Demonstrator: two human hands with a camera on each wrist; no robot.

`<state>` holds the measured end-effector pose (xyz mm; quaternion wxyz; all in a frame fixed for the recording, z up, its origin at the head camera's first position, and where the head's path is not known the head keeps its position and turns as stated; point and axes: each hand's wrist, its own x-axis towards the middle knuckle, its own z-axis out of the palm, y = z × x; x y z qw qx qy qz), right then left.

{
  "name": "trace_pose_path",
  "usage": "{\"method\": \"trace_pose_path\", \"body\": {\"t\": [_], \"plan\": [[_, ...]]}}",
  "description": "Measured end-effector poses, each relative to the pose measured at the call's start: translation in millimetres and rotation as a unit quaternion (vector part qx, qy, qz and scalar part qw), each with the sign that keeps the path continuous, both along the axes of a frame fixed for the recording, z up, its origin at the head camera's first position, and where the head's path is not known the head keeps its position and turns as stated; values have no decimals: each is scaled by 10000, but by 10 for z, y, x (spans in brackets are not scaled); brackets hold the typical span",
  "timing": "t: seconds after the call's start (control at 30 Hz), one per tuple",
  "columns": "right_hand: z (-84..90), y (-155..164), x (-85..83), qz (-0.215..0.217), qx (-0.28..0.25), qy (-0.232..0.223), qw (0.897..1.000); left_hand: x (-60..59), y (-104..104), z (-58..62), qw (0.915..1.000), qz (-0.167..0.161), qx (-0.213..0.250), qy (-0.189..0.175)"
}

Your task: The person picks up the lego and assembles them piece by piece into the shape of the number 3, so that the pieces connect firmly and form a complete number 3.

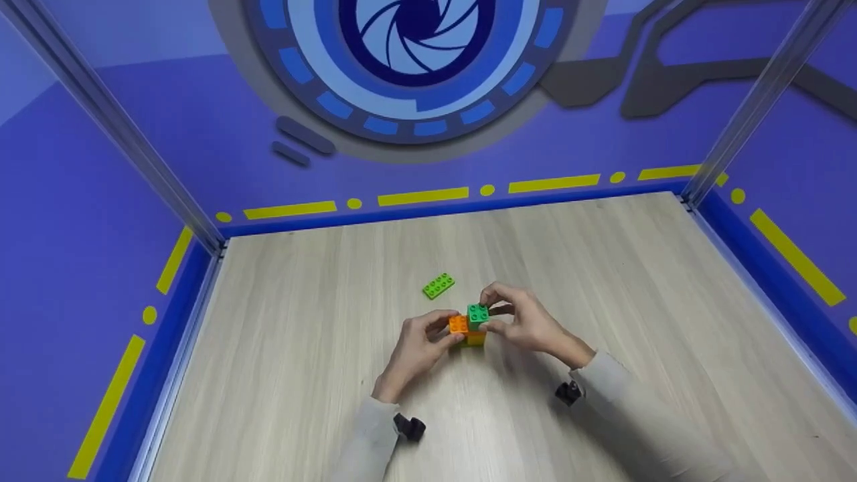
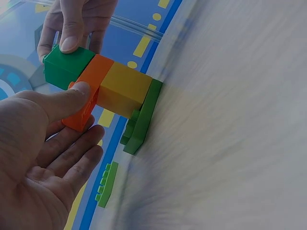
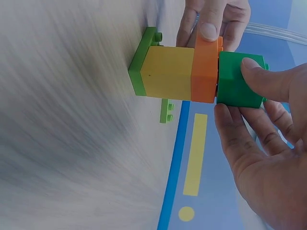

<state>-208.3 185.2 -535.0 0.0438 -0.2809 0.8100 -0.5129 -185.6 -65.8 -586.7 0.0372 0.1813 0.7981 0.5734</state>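
Note:
A small tower of toy building bricks stands on the table. At its base is a light green plate point(image 2: 146, 117), with a yellow block point(image 3: 167, 73) on that and a flat orange brick point(image 1: 458, 325) above, its studded left part jutting past the yellow. My left hand point(image 1: 415, 345) pinches this jutting part between thumb and fingers. At the top, over the orange brick's right part, my right hand point(image 1: 529, 323) holds a green block point(image 1: 478, 316) by its sides. A thin dark line separates green from orange in the right wrist view.
A loose light green studded plate point(image 1: 438, 286) lies on the wooden table point(image 1: 321, 281), just beyond the tower. Blue-purple printed panels point(image 1: 428, 150) with metal corner posts point(image 1: 750, 100) enclose the table at the back and both sides.

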Motion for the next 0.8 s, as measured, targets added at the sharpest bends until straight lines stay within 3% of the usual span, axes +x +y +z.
{"method": "trace_pose_path", "body": {"t": [0.17, 0.5, 0.8], "plan": [[19, -8, 4, 60, 57, 64, 9999, 3, 0, 2, 10000, 12, -12, -18], [25, -16, 13, 134, 456, 698, 9964, -4, -4, -6, 10000, -45, -25, 33], [43, -31, -20, 144, 715, 657, 9952, 4, -12, -21, 9999, -93, 3, 126]]}}
